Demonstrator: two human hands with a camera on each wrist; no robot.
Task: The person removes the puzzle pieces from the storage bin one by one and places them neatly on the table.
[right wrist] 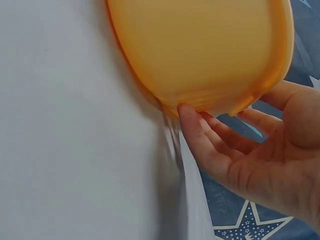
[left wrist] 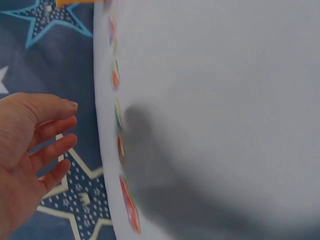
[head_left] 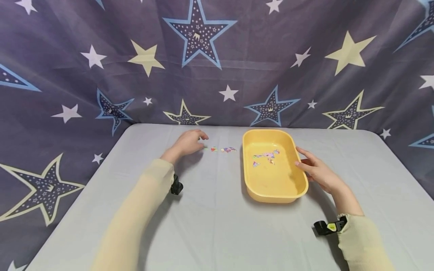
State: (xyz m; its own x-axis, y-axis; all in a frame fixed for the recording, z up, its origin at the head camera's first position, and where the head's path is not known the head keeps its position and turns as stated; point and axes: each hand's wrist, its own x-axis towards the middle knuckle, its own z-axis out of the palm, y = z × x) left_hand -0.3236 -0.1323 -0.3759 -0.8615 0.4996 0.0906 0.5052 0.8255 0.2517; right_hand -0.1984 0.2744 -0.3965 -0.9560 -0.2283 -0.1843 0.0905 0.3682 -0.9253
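My left hand (head_left: 191, 142) hangs over the back left of the table, fingers bent loosely with nothing between them. Close by its fingertips runs a row of small colourful flat pieces (head_left: 228, 149), some hidden behind the hand in the head view. The left wrist view shows several of these, among them a long reddish piece (left wrist: 130, 206). On the right, my right hand (head_left: 320, 172) holds the side of a yellow plastic tray (head_left: 271, 188), thumb at its rim and fingers against the outer wall. Several colourful pieces (head_left: 269, 154) lie inside the tray.
A pale grey cloth (head_left: 210, 226) covers the table. Behind it hangs a dark curtain (head_left: 244, 49) printed with stars, meeting the table's back edge. Each wrist wears a black camera (head_left: 176, 185) on a strap.
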